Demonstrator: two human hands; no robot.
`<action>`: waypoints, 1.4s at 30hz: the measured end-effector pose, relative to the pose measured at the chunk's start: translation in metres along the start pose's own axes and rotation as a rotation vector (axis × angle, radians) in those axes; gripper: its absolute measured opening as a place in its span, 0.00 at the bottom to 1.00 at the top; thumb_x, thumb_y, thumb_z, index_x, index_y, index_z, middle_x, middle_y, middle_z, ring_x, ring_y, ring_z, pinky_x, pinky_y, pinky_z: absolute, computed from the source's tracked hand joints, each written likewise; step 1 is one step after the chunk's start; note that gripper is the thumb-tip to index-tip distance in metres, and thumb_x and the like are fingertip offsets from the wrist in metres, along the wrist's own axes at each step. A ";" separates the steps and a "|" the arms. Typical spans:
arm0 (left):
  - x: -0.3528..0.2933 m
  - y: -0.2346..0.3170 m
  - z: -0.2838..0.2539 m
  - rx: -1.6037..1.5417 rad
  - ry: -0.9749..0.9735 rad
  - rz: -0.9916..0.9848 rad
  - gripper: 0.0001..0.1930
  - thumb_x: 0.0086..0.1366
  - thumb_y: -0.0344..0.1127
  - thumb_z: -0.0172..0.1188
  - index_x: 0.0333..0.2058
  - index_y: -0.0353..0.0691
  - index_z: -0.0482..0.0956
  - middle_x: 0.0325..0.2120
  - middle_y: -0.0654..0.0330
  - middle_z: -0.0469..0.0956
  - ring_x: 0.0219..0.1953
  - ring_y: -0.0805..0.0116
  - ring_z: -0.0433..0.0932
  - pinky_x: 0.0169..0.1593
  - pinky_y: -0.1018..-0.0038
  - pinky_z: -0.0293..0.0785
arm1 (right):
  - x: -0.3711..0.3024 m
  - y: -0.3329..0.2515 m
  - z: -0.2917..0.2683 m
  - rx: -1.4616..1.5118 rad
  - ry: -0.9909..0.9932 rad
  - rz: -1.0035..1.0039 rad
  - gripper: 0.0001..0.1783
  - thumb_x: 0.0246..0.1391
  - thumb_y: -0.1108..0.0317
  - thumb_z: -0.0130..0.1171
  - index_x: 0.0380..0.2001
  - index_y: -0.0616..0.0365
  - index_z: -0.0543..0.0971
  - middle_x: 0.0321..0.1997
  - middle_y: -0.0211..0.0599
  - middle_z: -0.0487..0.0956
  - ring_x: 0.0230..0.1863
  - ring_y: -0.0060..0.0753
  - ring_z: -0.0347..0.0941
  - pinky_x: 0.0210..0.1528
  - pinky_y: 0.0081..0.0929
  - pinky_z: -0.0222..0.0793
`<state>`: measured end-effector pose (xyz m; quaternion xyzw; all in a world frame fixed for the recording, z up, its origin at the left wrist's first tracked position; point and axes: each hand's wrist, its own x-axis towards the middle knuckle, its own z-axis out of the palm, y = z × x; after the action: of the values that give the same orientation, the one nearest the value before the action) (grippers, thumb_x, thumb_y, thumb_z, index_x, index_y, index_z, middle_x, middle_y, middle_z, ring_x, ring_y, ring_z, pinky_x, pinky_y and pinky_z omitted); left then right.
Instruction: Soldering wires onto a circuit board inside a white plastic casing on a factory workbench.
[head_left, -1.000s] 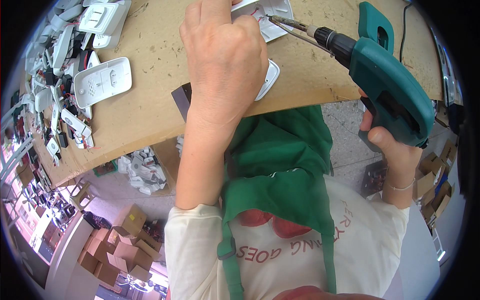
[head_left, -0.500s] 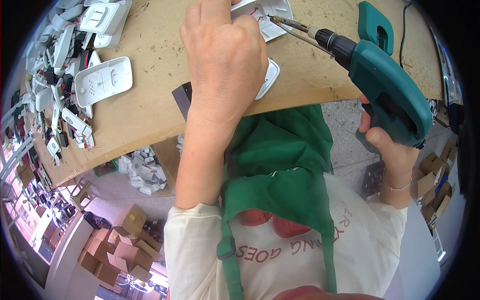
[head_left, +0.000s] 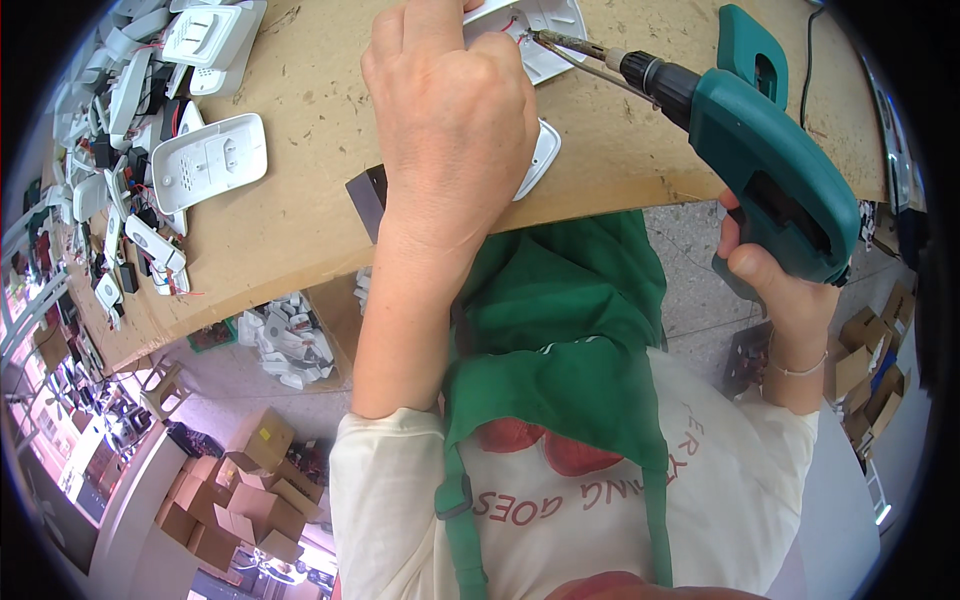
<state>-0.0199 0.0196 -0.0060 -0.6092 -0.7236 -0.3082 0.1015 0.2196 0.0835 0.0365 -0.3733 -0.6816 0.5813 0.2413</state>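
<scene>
My right hand (head_left: 778,272) is closed round the grip of a teal soldering gun (head_left: 765,165), its forefinger by the trigger. The gun's dark metal tip (head_left: 545,37) reaches into an open white plastic housing (head_left: 553,18) with thin red wires inside; whether it touches a joint is too small to tell. At the housing's left side, my left hand (head_left: 447,110) is closed on it, back of the hand toward me and fingertips largely hidden. Partly covered by that hand, a white plastic cover (head_left: 541,160) lies at the bench's near edge, with a dark flat piece (head_left: 367,200) by the wrist.
A heap of white housings and wired parts (head_left: 110,150) covers the bench's left side, with an open white shell (head_left: 212,160) beside it. A teal stand (head_left: 752,55) and a black cable (head_left: 808,70) are at far right. Cardboard boxes (head_left: 262,500) stand on the floor.
The soldering gun has shifted slightly to the left and up, its tip a little further into the housing. My left hand and the housing have hardly moved.
</scene>
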 end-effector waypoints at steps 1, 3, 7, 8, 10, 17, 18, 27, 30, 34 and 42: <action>0.000 0.000 0.000 -0.003 0.004 -0.005 0.02 0.47 0.20 0.57 0.22 0.30 0.74 0.39 0.45 0.72 0.39 0.46 0.70 0.44 0.58 0.66 | 0.000 0.000 -0.001 -0.008 0.002 0.007 0.27 0.40 0.68 0.75 0.44 0.66 0.77 0.32 0.36 0.80 0.30 0.25 0.75 0.34 0.19 0.72; 0.000 0.000 0.000 0.005 0.006 0.001 0.02 0.47 0.20 0.57 0.22 0.30 0.74 0.39 0.45 0.73 0.39 0.46 0.71 0.43 0.59 0.66 | 0.000 0.001 -0.004 -0.015 0.004 0.014 0.27 0.40 0.68 0.76 0.43 0.65 0.77 0.32 0.35 0.80 0.31 0.24 0.75 0.34 0.19 0.72; 0.001 0.000 0.003 0.010 0.023 0.001 0.02 0.47 0.20 0.58 0.22 0.30 0.74 0.39 0.45 0.73 0.39 0.46 0.71 0.43 0.59 0.67 | 0.002 -0.002 -0.006 -0.077 -0.021 0.025 0.26 0.39 0.66 0.77 0.41 0.65 0.78 0.31 0.34 0.80 0.30 0.24 0.75 0.34 0.19 0.72; 0.000 0.000 0.003 0.011 0.023 0.001 0.02 0.47 0.20 0.58 0.22 0.30 0.74 0.39 0.45 0.73 0.39 0.46 0.71 0.43 0.59 0.67 | 0.002 -0.004 -0.005 -0.080 -0.016 0.040 0.26 0.39 0.65 0.77 0.40 0.64 0.78 0.31 0.34 0.80 0.30 0.24 0.74 0.34 0.19 0.72; 0.000 -0.001 0.003 0.015 0.031 0.009 0.02 0.47 0.19 0.58 0.22 0.30 0.74 0.39 0.45 0.73 0.39 0.46 0.71 0.43 0.59 0.67 | 0.004 -0.006 -0.006 -0.101 -0.028 0.039 0.25 0.39 0.65 0.77 0.40 0.64 0.79 0.31 0.33 0.80 0.30 0.24 0.74 0.34 0.19 0.72; 0.001 -0.001 0.002 0.044 0.017 0.028 0.02 0.48 0.19 0.58 0.22 0.30 0.74 0.39 0.45 0.73 0.39 0.46 0.71 0.44 0.59 0.67 | 0.009 -0.009 -0.009 -0.200 -0.073 -0.042 0.24 0.39 0.66 0.76 0.39 0.64 0.79 0.30 0.32 0.80 0.29 0.23 0.74 0.33 0.18 0.71; 0.001 -0.001 0.002 0.034 0.014 0.022 0.02 0.47 0.19 0.57 0.22 0.30 0.74 0.39 0.45 0.73 0.39 0.46 0.71 0.43 0.59 0.67 | 0.009 -0.010 -0.009 -0.201 -0.072 -0.042 0.24 0.39 0.66 0.76 0.39 0.64 0.79 0.30 0.32 0.80 0.29 0.23 0.74 0.33 0.18 0.71; 0.003 0.001 0.001 -0.007 0.003 0.012 0.02 0.47 0.20 0.57 0.21 0.30 0.73 0.39 0.46 0.73 0.38 0.47 0.71 0.43 0.59 0.66 | 0.017 -0.031 -0.016 -0.334 -0.145 -0.042 0.21 0.41 0.66 0.75 0.37 0.63 0.79 0.29 0.31 0.79 0.28 0.23 0.73 0.31 0.18 0.69; 0.002 0.000 0.001 0.009 -0.002 0.022 0.02 0.46 0.20 0.56 0.21 0.30 0.73 0.39 0.46 0.73 0.38 0.47 0.71 0.43 0.59 0.66 | 0.023 -0.030 -0.019 -0.334 -0.181 -0.064 0.21 0.41 0.67 0.75 0.38 0.63 0.79 0.29 0.32 0.80 0.29 0.23 0.73 0.31 0.18 0.69; 0.003 -0.001 -0.001 0.007 0.004 0.026 0.02 0.46 0.20 0.56 0.20 0.30 0.72 0.39 0.46 0.72 0.38 0.47 0.70 0.43 0.59 0.66 | 0.024 -0.031 -0.021 -0.342 -0.168 -0.064 0.23 0.41 0.66 0.75 0.40 0.63 0.79 0.31 0.32 0.80 0.29 0.24 0.73 0.33 0.18 0.70; 0.001 -0.002 -0.005 0.014 0.000 0.005 0.02 0.47 0.20 0.57 0.21 0.30 0.74 0.40 0.46 0.72 0.39 0.48 0.70 0.44 0.59 0.66 | 0.011 -0.019 -0.025 -0.194 -0.131 -0.048 0.33 0.38 0.61 0.77 0.45 0.68 0.77 0.37 0.41 0.80 0.29 0.25 0.73 0.33 0.19 0.71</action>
<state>-0.0228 0.0174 -0.0024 -0.6102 -0.7243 -0.3029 0.1064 0.2276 0.1071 0.0593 -0.3398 -0.7576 0.5298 0.1729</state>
